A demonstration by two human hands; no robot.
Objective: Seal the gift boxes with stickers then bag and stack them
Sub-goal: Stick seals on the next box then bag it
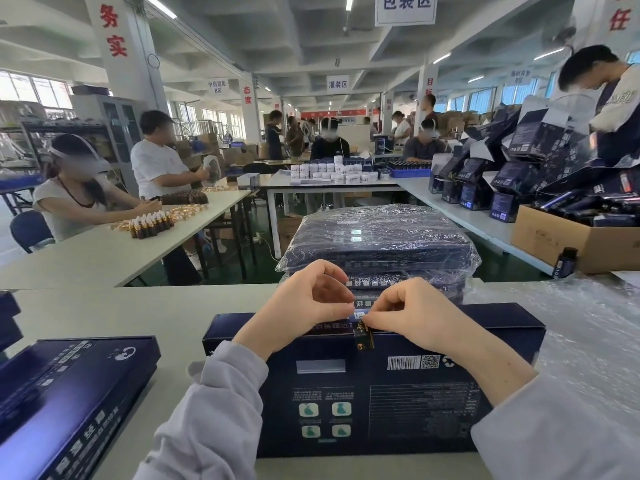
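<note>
Grip: left hand (308, 299) and right hand (415, 317) both pinch one small dark sticker (363, 336) with gold print. Thumb and forefinger tips of each hand meet at its upper end; the other fingers are curled. The sticker's lower end lies on the upper face of the gift box (374, 393), at the middle of the far long edge.

Position: the gift box lies flat on the table (104, 306), square to the person, barcode side up. Both forearms cross its top face.

Edges and room:
- Far edge: a stack of bagged boxes (377, 244) rises just behind it. The stack's base is hidden by the hands.
- Left end: a strip of bare table between this box and a second box (69, 393), which lies at an angle, unbagged.
- Right end: clear plastic wrap (588, 341) lies crumpled on the table, up against the box corner.
- Near edge: close to the person, a narrow strip of table showing.

Counts:
- Stickers in hand: 1.
- Boxes flat on the table: 2, plus a dark corner at the left border of the view, not identifiable.
- Bagged stack: at least 3 layers visible.
- Cardboard carton (561, 240) on the right-hand table: 1, with 1 small dark box (565, 261) upright beside it.
</note>
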